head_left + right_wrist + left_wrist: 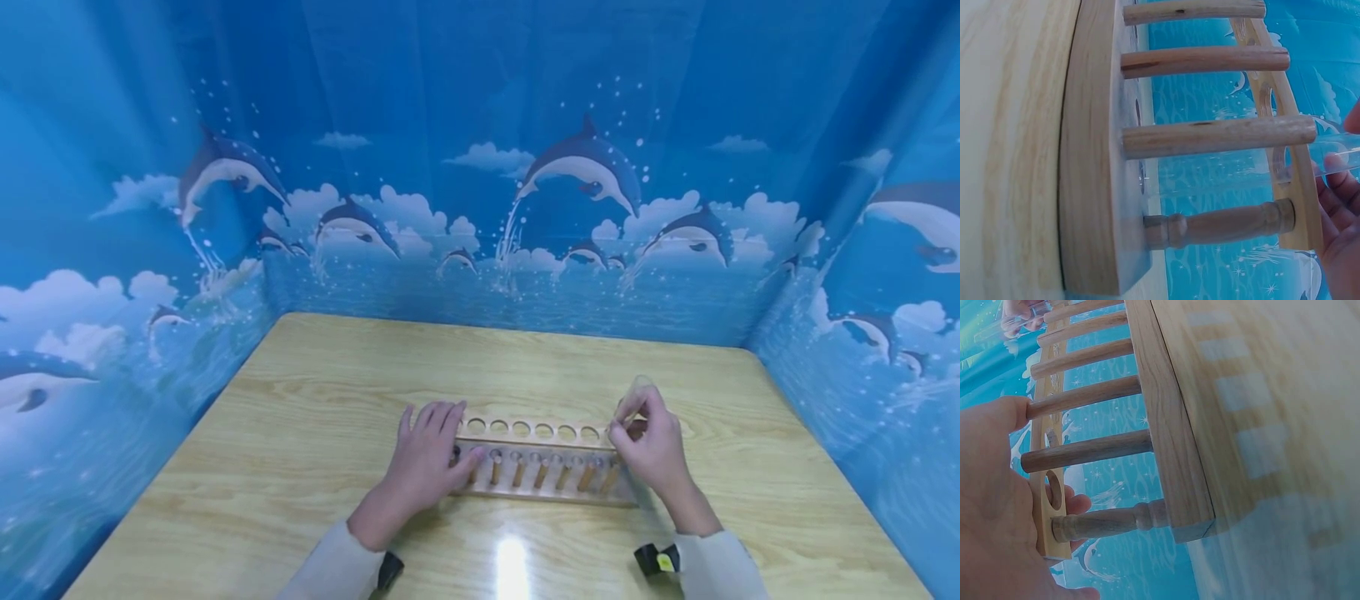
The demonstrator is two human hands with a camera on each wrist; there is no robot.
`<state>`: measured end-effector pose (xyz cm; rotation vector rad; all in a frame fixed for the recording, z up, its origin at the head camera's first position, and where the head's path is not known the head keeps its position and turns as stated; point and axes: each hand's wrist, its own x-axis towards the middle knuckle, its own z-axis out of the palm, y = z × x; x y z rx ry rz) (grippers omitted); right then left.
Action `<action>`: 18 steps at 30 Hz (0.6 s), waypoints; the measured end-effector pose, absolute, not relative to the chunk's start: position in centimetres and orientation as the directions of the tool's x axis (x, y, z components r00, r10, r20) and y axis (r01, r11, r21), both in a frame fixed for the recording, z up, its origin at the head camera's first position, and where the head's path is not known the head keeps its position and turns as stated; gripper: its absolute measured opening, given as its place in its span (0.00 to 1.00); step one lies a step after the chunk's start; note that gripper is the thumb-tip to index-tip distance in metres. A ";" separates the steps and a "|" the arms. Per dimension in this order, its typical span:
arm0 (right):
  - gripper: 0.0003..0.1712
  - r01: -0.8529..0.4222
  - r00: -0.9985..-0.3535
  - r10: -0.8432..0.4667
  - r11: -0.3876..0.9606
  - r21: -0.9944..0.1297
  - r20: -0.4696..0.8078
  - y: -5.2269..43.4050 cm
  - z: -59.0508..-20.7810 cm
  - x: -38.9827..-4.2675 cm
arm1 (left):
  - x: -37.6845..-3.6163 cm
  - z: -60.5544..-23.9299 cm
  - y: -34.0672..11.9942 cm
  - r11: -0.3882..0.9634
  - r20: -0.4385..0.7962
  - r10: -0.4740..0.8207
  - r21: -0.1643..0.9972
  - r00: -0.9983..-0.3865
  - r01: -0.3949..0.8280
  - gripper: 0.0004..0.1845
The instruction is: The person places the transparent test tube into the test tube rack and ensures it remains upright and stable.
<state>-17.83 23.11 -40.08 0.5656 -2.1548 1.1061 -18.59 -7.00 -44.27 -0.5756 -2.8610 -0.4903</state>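
Observation:
A wooden test tube rack [543, 498] stands on the table, with a row of round holes in its upper bar and a row of upright pegs in front. My left hand [427, 457] holds the rack's left end, thumb by the peg tops [1025, 407] and fingertips [1077, 504] behind the upper bar. At the right end, my right hand [656, 443] pinches a clear glass test tube [1335, 150] near its top. In the right wrist view the tube passes through the end hole of the upper bar [1302, 181], its lower part reaching down towards the base [1094, 187].
The rack sits on a light wood-grain table [337, 367]. Blue curtains [465, 83] printed with dolphins and clouds enclose the table's back and sides. A bright light reflection shows near the front of the table.

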 end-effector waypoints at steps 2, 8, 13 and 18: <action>0.15 -0.620 -0.705 -0.083 0.554 -0.556 0.704 23.2 -40.1 -17.8 | -18.6 -44.3 -7.0 0.872 0.239 0.344 0.279 -0.908 0.403 0.39; 0.17 -0.596 -0.726 -0.081 0.571 -0.565 0.683 23.1 -39.9 -17.7 | -18.6 -44.2 -7.0 0.870 0.244 0.342 0.282 -0.908 0.403 0.39; 0.18 -0.576 -0.740 -0.074 0.581 -0.574 0.668 23.0 -39.9 -17.5 | -18.6 -44.2 -7.0 0.873 0.245 0.345 0.272 -0.906 0.405 0.39; 0.17 -0.580 -0.738 -0.070 0.574 -0.578 0.671 23.0 -39.9 -17.6 | -18.6 -44.2 -7.0 0.872 0.245 0.344 0.274 -0.906 0.406 0.39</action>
